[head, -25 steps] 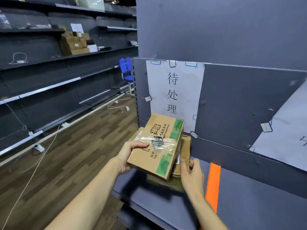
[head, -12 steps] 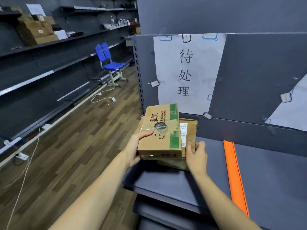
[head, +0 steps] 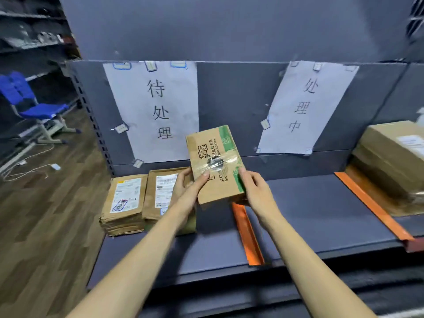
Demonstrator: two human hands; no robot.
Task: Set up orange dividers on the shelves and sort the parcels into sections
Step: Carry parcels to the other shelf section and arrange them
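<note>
On the grey shelf [head: 309, 216], left section: two stacks of brown paper parcels. Left stack [head: 125, 203] sits at the shelf's left end, printed label facing up; second stack [head: 160, 193] lies just beside it on the right, also label up, its right part hidden behind the left forearm.

Held above the shelf, near the first divider: one cardboard box [head: 216, 164] with a green stripe and clear tape across its face, tilted, its lower end toward the person. Left hand [head: 190, 191] grips the box's lower left edge, thumb on the top face, fingers curled underneath. Right hand [head: 254, 191] grips the lower right edge along the green stripe, thumb on top (the fingers below are hidden).

Dividers: first orange divider [head: 246, 232] runs front to back on the shelf, its far end hidden under the box. Second orange divider [head: 369, 205] lies well apart to the right.

Right of the second divider: stack of larger cardboard parcels [head: 390, 157], white label on top.

Back panel: left paper sign [head: 153, 109] and right paper sign [head: 307, 106], each taped up and bearing handwritten characters.

Aisle at left: blue chair [head: 34, 109] on wooden floor [head: 46, 226], with a white cable [head: 29, 171] trailing near it.
</note>
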